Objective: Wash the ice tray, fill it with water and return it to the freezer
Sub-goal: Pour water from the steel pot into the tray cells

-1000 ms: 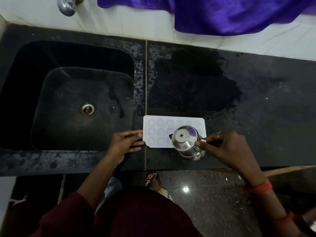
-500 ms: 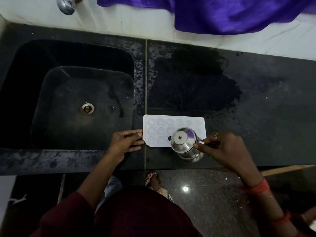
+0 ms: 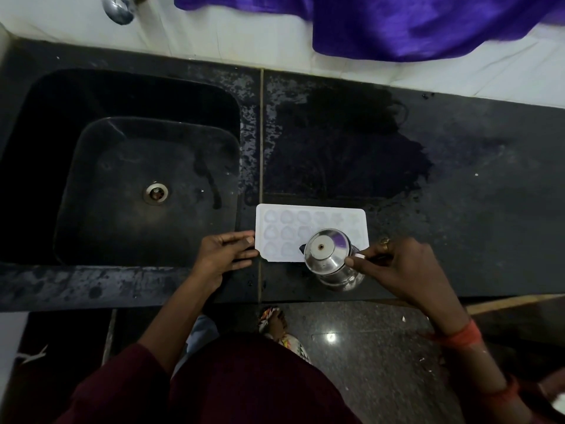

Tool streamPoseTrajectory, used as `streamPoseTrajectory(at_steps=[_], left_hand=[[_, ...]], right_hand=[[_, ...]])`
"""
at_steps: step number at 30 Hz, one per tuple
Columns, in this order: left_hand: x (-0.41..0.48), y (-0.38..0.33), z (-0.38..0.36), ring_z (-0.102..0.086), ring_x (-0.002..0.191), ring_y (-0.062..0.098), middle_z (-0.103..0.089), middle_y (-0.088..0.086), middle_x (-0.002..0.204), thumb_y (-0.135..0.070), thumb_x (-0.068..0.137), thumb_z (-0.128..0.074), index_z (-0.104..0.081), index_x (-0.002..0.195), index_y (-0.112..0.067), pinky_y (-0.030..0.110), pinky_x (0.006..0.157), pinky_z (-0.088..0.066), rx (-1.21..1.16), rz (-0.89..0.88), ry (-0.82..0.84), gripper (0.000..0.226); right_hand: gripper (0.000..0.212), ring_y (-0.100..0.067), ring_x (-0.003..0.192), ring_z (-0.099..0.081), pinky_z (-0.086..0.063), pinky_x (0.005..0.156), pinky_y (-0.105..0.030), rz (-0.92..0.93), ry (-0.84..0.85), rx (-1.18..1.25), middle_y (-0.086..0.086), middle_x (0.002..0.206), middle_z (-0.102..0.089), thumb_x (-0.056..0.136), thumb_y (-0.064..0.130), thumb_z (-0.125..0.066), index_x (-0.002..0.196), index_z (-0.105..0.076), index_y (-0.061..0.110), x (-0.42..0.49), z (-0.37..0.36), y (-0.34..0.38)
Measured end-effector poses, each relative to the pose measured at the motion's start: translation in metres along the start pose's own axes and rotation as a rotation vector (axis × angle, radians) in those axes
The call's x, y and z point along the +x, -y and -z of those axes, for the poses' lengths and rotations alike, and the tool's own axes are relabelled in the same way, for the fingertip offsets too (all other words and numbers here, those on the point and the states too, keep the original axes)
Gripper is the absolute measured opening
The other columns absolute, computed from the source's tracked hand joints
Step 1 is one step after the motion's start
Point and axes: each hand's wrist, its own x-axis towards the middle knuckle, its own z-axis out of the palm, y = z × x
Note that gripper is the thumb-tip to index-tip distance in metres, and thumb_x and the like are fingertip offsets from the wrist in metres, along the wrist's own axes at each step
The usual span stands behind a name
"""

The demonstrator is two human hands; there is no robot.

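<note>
Jug (image 3: 328, 254) slightly leftward; dark wet countertop (image 3: 458, 185)

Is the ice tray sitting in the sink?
No, the ice tray lies on the counter right of the sink, partly under the steel jug.
</note>
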Motion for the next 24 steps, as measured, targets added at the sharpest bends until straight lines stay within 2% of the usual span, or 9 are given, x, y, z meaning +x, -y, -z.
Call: streamPoseTrajectory(at_steps=[2,5,10,13,16,18,21,24], left_hand=[[0.000,0.000,0.000,-0.076,0.076,0.012,-0.077,0.012,0.101,-0.010,0.092,-0.069,-0.073,0.113,-0.006,0.024,0.067,-0.060,0.005,-0.002,-0.001,0.023],[0.001,0.001,0.001,-0.076,0.077,0.013,-0.077,0.009,0.099,-0.010,0.091,-0.069,-0.073,0.112,-0.006,0.025,0.070,-0.060,0.010,0.001,-0.009,0.022],[0.000,0.001,0.000,-0.076,0.078,0.013,-0.078,0.008,0.099,-0.010,0.091,-0.070,-0.074,0.110,-0.008,0.030,0.079,-0.059,0.012,0.004,-0.022,0.020],[0.000,0.000,0.000,-0.076,0.077,0.012,-0.078,0.007,0.097,-0.010,0.090,-0.070,-0.075,0.108,-0.009,0.027,0.076,-0.059,0.015,0.000,-0.025,0.018],[-0.001,0.000,0.000,-0.076,0.078,0.012,-0.078,0.008,0.098,-0.011,0.091,-0.070,-0.075,0.109,-0.010,0.026,0.075,-0.058,0.028,-0.005,-0.026,0.019],[-0.001,0.000,-0.001,-0.076,0.080,0.012,-0.078,0.009,0.100,-0.011,0.091,-0.070,-0.075,0.110,-0.009,0.027,0.078,-0.058,0.033,-0.005,-0.026,0.020],[-0.001,0.000,-0.001,-0.076,0.081,0.012,-0.078,0.010,0.102,-0.012,0.090,-0.071,-0.075,0.111,-0.009,0.027,0.079,-0.057,0.037,-0.011,-0.028,0.021],[-0.003,-0.001,-0.002,-0.075,0.077,0.009,-0.078,0.009,0.101,-0.012,0.091,-0.071,-0.075,0.111,-0.009,0.024,0.077,-0.056,0.045,-0.013,-0.037,0.021]], right_hand=[[0.025,0.026,0.062,-0.053,-0.039,0.060,0.000,-0.008,0.003,0.003,0.013,0.076,-0.074,0.070,0.048,-0.082,0.079,-0.081,0.024,0.000,0.000,0.000],[0.026,0.018,0.058,-0.056,-0.041,0.060,-0.001,-0.012,0.005,-0.004,0.012,0.077,-0.075,0.070,0.050,-0.081,0.080,-0.081,0.025,-0.001,0.000,-0.001],[0.028,0.008,0.069,-0.067,-0.053,0.068,-0.019,-0.036,0.002,0.071,0.013,0.072,-0.075,0.066,0.058,-0.077,0.076,-0.079,0.032,-0.004,0.003,-0.001],[0.037,0.006,0.069,-0.068,-0.057,0.071,-0.025,-0.037,-0.015,0.107,0.015,0.070,-0.074,0.061,0.066,-0.071,0.075,-0.078,0.033,-0.006,0.006,0.001],[0.038,0.009,0.070,-0.066,-0.054,0.069,-0.020,-0.025,-0.010,0.121,0.019,0.071,-0.073,0.060,0.067,-0.069,0.075,-0.078,0.034,-0.007,0.006,0.005],[0.038,0.012,0.069,-0.065,-0.049,0.064,-0.011,-0.012,-0.012,0.122,0.020,0.071,-0.072,0.060,0.067,-0.068,0.076,-0.078,0.034,-0.006,0.004,0.008],[0.029,0.018,0.067,-0.061,-0.043,0.061,-0.002,-0.006,-0.009,0.109,0.023,0.064,-0.066,0.067,0.056,-0.077,0.076,-0.079,0.029,-0.004,-0.002,0.012],[0.023,0.020,0.067,-0.059,-0.042,0.062,-0.001,0.001,0.004,0.084,0.023,0.062,-0.066,0.072,0.049,-0.080,0.076,-0.078,0.027,-0.003,-0.009,0.016]])
